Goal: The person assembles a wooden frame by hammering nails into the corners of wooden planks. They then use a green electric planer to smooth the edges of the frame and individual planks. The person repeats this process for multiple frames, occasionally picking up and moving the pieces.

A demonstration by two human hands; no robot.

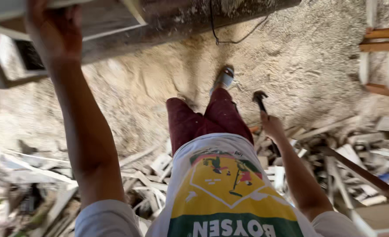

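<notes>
My left hand (56,28) is raised at the upper left, gripping the edge of a white-painted wooden frame (102,26) held up in front of me. My right hand (272,125) hangs low beside my right leg, closed around the handle of a dark-headed hammer (260,98) whose head points forward over the sawdust floor. Between my arms I see my printed shirt, dark red trousers and one blue sandal (224,78).
Sawdust (299,57) covers the ground ahead. Piles of scrap wood strips and offcuts (356,149) lie right and left (32,184) of me. A black cable (229,40) trails from the frame. A wooden rack (381,48) stands at the upper right.
</notes>
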